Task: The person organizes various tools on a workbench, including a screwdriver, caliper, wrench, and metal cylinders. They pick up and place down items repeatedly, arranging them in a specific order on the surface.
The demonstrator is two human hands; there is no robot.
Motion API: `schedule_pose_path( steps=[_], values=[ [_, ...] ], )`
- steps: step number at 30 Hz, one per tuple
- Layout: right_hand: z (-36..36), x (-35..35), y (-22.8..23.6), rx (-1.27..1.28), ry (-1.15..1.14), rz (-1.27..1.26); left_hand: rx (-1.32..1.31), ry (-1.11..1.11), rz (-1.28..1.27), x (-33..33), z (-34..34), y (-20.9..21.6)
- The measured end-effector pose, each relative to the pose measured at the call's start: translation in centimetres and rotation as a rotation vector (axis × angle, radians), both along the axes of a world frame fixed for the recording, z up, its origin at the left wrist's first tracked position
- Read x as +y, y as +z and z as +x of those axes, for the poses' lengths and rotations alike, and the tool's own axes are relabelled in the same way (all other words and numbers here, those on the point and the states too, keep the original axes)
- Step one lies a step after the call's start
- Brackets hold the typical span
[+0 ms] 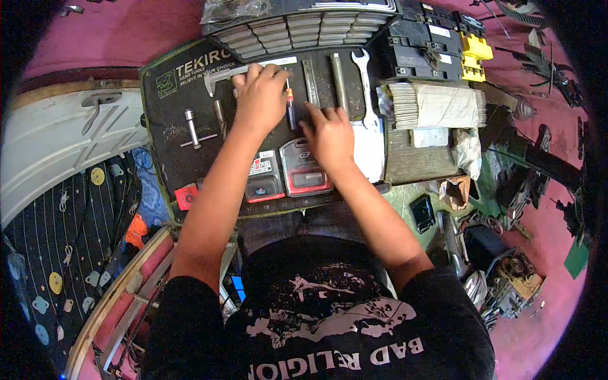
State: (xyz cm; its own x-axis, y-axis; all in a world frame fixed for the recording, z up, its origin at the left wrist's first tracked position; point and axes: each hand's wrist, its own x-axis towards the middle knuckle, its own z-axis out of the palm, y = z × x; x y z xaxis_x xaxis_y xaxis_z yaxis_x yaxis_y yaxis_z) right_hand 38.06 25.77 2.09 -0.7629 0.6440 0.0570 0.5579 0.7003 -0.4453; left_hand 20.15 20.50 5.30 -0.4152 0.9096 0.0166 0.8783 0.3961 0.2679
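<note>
My left hand [261,95] lies over the middle of a vernier caliper [220,75], its fingers bent round the beam and hiding part of it. Just right of that hand, a screwdriver [291,113] with a dark blue and orange handle lies lengthwise on the dark mat [171,149]. My right hand [332,136] hovers low between the screwdriver and a steel rod [339,82], thumb and index apart and nothing visible between them. A flat metal tool [310,82] lies beyond its fingertips. Farther right is a combination wrench [363,82].
A T-handle socket wrench [193,130] and a thin rod [220,117] lie left. Two blister packs [265,180] sit near the front edge. A drawer organizer [304,31] stands behind; black cases [424,54] and a paper stack [437,106] are right.
</note>
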Motion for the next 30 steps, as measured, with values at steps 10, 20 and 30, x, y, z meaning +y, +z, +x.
schedule_pose_path(
  steps=[10, 20, 30],
  values=[
    [0.3, 0.7, -2.9, -0.247, 0.019, 0.071, 0.039, -0.084, -0.074, 2.6, 3.1, -4.8],
    [0.7, 0.5, -2.3, -0.146, -0.054, -0.052, 0.034, -0.067, -0.071, 2.3, 3.4, -4.3],
    [1.3, 0.7, -2.7, 0.008, -0.061, -0.037, 0.046, -0.063, -0.044, 2.1, 3.7, -4.1]
  ],
)
